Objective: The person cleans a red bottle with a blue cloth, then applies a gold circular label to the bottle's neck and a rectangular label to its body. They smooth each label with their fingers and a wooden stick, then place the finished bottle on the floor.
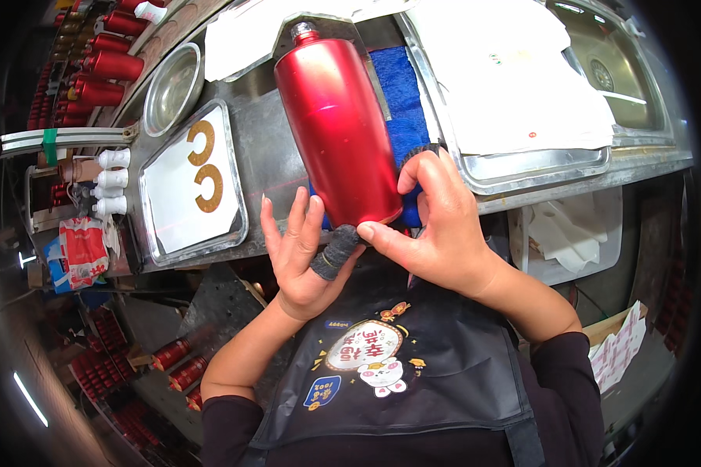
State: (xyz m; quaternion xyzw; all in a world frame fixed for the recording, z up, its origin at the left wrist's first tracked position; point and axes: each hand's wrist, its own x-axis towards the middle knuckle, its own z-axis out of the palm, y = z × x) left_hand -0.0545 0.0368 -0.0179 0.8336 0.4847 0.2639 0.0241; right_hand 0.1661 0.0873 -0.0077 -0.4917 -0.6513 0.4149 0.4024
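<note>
At base of red bottle: spread left hand; curled right hand — grip unclear. Left of bottle — tray with gold arcs.

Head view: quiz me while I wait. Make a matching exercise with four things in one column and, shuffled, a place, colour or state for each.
1. Bottle
2. Cloth
3. Gold curved pieces
4. Left hand

A. On the white sheet in the tray
B. By the bottle's base, one digit wearing a dark cover
C. Blue
D. Red, neck pointing away from the person

Pairs: 1-D, 2-C, 3-A, 4-B
</note>
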